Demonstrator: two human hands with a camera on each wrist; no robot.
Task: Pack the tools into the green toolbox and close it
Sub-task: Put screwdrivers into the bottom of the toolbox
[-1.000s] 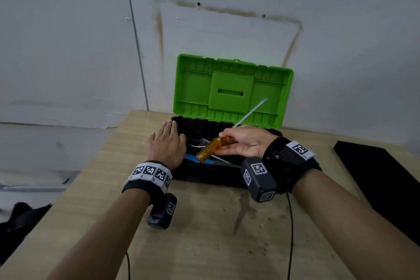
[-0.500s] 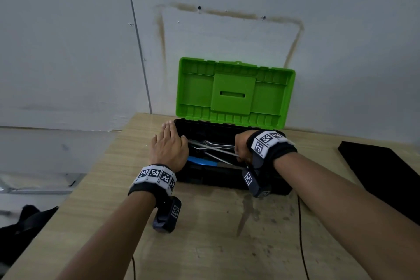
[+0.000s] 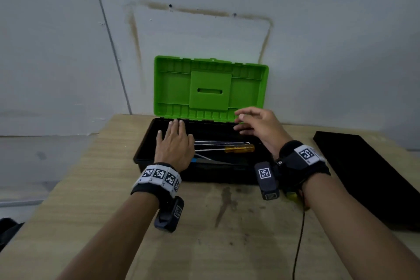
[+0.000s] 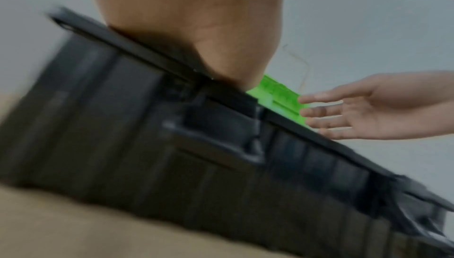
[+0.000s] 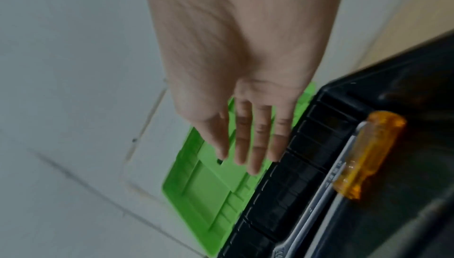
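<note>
The toolbox has a black base [image 3: 145, 157] and a green lid [image 3: 210, 88] standing upright against the wall. Inside the base lie an amber-handled screwdriver [image 3: 238, 148], silver wrenches [image 3: 221, 142] and a blue-handled tool [image 3: 195, 160]. My left hand [image 3: 175, 143] reaches over the front rim into the box's left half, fingers straight, holding nothing. My right hand [image 3: 256, 123] hovers empty above the box's right rear, fingers loosely spread near the lid's lower right edge. In the right wrist view its fingers [image 5: 255, 145] stretch across the lid [image 5: 209, 194], with the screwdriver [image 5: 368, 155] below.
The toolbox sits at the back of a wooden table [image 3: 227, 234] against a grey wall. A flat black panel [image 3: 368, 177] lies at the right. The left wrist view shows the box's black front wall and latch [image 4: 221, 136], blurred.
The right hand laid the amber screwdriver in the box, let go, and lifted toward the lid's lower right edge. The left hand slid from the box's left rim into the box.
</note>
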